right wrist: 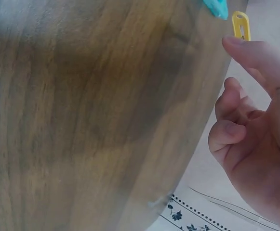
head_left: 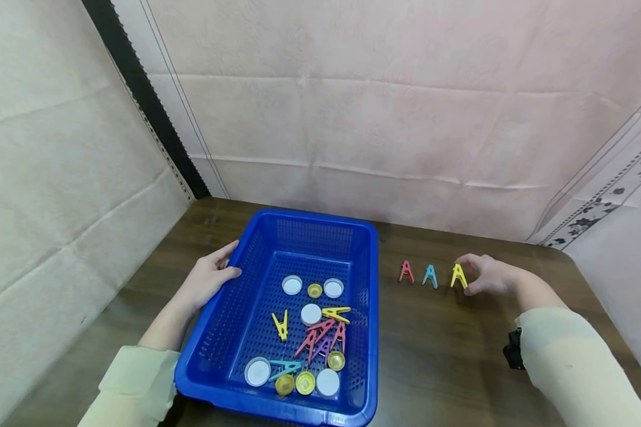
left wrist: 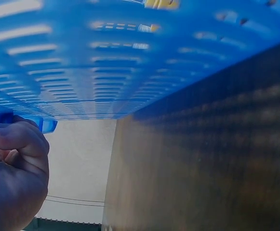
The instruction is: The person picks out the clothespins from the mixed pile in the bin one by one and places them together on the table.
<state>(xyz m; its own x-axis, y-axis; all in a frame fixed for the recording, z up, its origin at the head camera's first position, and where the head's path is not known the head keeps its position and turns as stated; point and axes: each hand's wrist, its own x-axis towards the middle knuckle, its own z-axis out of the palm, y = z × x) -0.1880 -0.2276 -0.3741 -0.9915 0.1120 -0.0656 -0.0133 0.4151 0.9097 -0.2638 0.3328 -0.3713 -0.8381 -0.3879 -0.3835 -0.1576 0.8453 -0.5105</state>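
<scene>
- Head view is showing the left hand [head_left: 208, 277] holding the long left rim of the blue plastic basket [head_left: 373, 308]; thumb and fingers are wrapping that edge, probably so that the basket is staying steady on the bench [head_left: 427, 344].
- Right hand [head_left: 488, 274] is pinching the yellow clothespin [head_left: 459, 274] between thumb and a finger; the clothespin is sitting on the bench to the right of the basket, at the right end of a row with the teal clothespin [head_left: 430, 273] and the red clothespin [head_left: 406, 268]; gaps are separating the three, presumably leaving room for fingertips.
- Inside the basket, white caps [head_left: 257, 372], yellow caps [head_left: 305, 383] and loose clothespins [head_left: 281, 326] are lying mixed; the low walls are likely keeping them together.
- Left wrist view is revealing what the head view is hiding: the outer side of the slotted wall, with the left fingers curling at the rim; neither the row nor the right hand is appearing there.
- Right wrist view is adding the palm side, with other fingers bending inward beneath the digit touching the yellow clothespin; the basket is staying out of sight, and only a teal end is showing beside.
</scene>
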